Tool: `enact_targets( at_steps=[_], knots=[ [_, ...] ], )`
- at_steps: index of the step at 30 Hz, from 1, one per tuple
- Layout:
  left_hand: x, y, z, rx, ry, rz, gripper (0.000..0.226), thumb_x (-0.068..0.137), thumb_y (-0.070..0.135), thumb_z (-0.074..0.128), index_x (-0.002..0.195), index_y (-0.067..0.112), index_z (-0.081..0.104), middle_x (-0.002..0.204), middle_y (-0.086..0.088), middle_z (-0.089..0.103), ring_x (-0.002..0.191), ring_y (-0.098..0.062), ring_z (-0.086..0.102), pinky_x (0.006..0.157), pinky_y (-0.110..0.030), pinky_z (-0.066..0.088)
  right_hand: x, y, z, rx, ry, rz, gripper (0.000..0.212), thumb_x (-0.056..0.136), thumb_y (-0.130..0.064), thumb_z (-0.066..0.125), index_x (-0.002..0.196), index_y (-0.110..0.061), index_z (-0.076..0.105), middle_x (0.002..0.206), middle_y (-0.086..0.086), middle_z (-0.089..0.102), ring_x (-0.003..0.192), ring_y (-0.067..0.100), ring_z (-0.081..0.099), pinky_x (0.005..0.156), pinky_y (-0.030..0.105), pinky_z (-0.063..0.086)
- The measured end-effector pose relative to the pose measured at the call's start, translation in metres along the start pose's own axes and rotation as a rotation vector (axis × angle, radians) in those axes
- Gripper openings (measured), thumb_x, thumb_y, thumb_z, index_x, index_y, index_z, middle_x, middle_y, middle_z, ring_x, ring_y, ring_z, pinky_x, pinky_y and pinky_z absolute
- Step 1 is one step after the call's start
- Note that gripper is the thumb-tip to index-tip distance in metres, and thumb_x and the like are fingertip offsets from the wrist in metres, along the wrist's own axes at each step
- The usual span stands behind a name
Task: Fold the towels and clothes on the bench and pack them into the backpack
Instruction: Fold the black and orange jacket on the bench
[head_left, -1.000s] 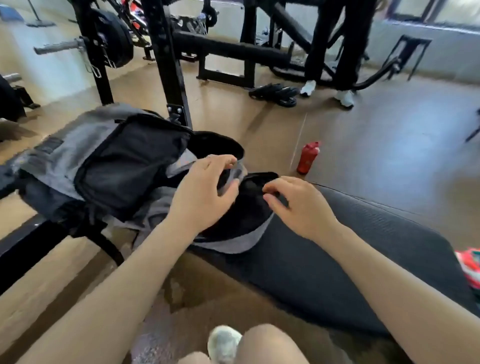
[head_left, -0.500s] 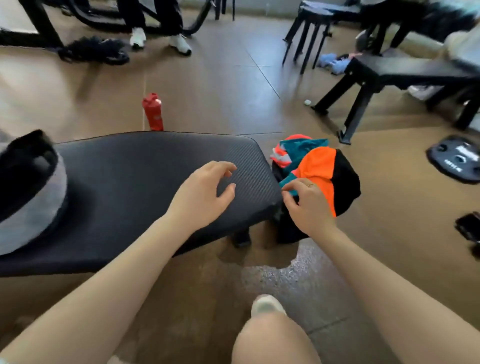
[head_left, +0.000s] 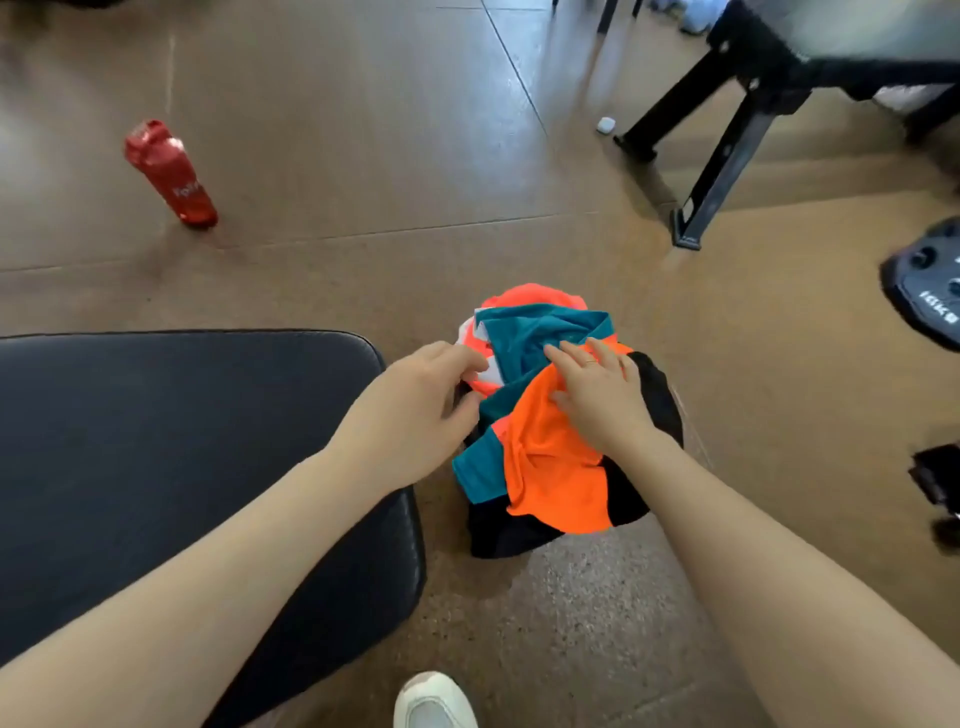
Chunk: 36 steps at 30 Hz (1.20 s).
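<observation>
A crumpled pile of clothes, with orange, teal, coral and black pieces, hangs at the right end of the black padded bench. My left hand reaches over the bench end, its thumb and fingers pinching the coral-and-white garment at the pile's left side. On top of the orange cloth my right hand lies flat with fingers spread, fingertips touching the teal piece. The backpack is out of view.
A red bottle stands on the brown floor beyond the bench. A second black bench's legs stand at the upper right, with a weight plate and a dark object on the floor at right. My white shoe is below.
My view swung right from the open backpack to the bench's right end. Both hands left the backpack and moved onto the clothes pile; the left hand crossed the bench and reached the coral garment.
</observation>
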<state>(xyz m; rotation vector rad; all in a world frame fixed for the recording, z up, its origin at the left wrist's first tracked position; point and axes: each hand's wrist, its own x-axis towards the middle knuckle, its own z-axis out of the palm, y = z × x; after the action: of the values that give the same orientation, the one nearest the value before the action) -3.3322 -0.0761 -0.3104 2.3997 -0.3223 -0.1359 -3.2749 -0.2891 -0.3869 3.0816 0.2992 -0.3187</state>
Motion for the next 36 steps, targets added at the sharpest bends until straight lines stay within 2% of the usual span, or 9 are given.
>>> enact_targets(
  at_steps=[2,4,7,13,16,22,26,32,36],
  knots=[
    [0.012,0.001,0.001,-0.007,-0.030,-0.061,0.029,0.089,0.015,0.053,0.118,0.017,0.057,0.111,0.001,0.060,0.098,-0.011,0.056,0.086,-0.025,0.046,0.007,0.002,0.003,-0.091,-0.024,-0.008,0.047,0.087,-0.032,0.058,0.132,-0.020,0.048,0.133,0.006,0.052,0.131,0.029,0.037,0.107,0.043,0.021],
    [0.019,0.004,0.001,-0.020,-0.062,-0.112,0.028,0.089,0.014,0.052,0.117,0.017,0.058,0.110,0.002,0.060,0.096,-0.009,0.054,0.084,-0.023,0.045,0.009,0.006,0.003,-0.163,0.132,-0.053,0.023,0.072,-0.027,0.073,0.092,-0.018,0.067,0.092,0.006,0.066,0.098,0.030,0.059,0.093,0.040,0.033],
    [0.021,0.013,0.001,-0.046,-0.119,-0.168,0.028,0.090,0.013,0.052,0.117,0.019,0.058,0.108,0.006,0.059,0.090,-0.003,0.050,0.080,-0.015,0.038,0.002,0.017,-0.006,-0.128,0.303,-0.145,0.004,0.067,-0.021,0.065,0.064,-0.019,0.064,0.065,0.001,0.061,0.068,0.027,0.060,0.076,0.035,0.035],
    [0.006,0.056,-0.022,-0.110,-0.224,-0.277,0.029,0.090,0.016,0.051,0.118,0.022,0.056,0.106,0.010,0.058,0.091,-0.002,0.054,0.082,-0.019,0.045,-0.051,0.028,-0.076,0.179,0.282,-0.149,0.011,0.075,-0.013,0.054,0.073,-0.014,0.065,0.066,0.001,0.062,0.064,0.024,0.063,0.079,0.031,0.036],
    [-0.001,0.097,-0.042,-0.229,-0.270,-0.285,0.038,0.086,0.025,0.062,0.123,0.024,0.051,0.112,0.012,0.056,0.102,0.000,0.052,0.091,-0.020,0.042,-0.089,0.030,-0.137,0.566,0.062,-0.135,0.025,0.083,-0.022,0.039,0.083,-0.008,0.060,0.078,0.006,0.062,0.071,0.029,0.060,0.074,0.034,0.041],
    [-0.031,0.175,-0.096,-0.413,-0.329,-0.078,0.061,0.072,0.048,0.065,0.127,0.041,0.039,0.131,0.023,0.041,0.125,0.008,0.034,0.105,-0.010,0.025,-0.143,0.019,-0.250,0.822,0.008,-0.252,0.010,0.083,-0.024,0.048,0.088,-0.029,0.054,0.073,-0.005,0.052,0.065,0.012,0.049,0.058,0.029,0.043],
    [-0.052,0.206,-0.137,-0.430,-0.258,-0.124,0.039,0.080,0.026,0.071,0.106,0.047,0.051,0.104,0.030,0.057,0.103,0.008,0.051,0.088,-0.007,0.038,-0.163,0.004,-0.302,0.895,0.025,-0.332,0.011,0.083,-0.024,0.053,0.085,-0.020,0.063,0.075,-0.020,0.045,0.068,-0.004,0.042,0.061,0.008,0.030],
    [-0.088,0.214,-0.178,-0.455,-0.245,-0.188,0.007,0.092,0.024,0.053,0.095,0.028,0.058,0.085,0.005,0.064,0.078,-0.011,0.058,0.074,-0.032,0.047,-0.185,-0.022,-0.344,0.900,0.044,-0.373,0.008,0.083,-0.026,0.060,0.084,-0.019,0.064,0.069,-0.027,0.047,0.067,-0.013,0.047,0.060,0.003,0.032],
    [-0.116,0.218,-0.197,-0.444,-0.293,-0.207,0.013,0.096,0.022,0.046,0.089,0.030,0.053,0.074,0.005,0.057,0.067,-0.005,0.049,0.063,-0.018,0.038,-0.210,-0.032,-0.358,0.744,-0.120,-0.265,0.017,0.078,-0.034,0.054,0.071,-0.019,0.058,0.057,-0.023,0.052,0.057,0.001,0.048,0.055,0.013,0.029]
  ],
)
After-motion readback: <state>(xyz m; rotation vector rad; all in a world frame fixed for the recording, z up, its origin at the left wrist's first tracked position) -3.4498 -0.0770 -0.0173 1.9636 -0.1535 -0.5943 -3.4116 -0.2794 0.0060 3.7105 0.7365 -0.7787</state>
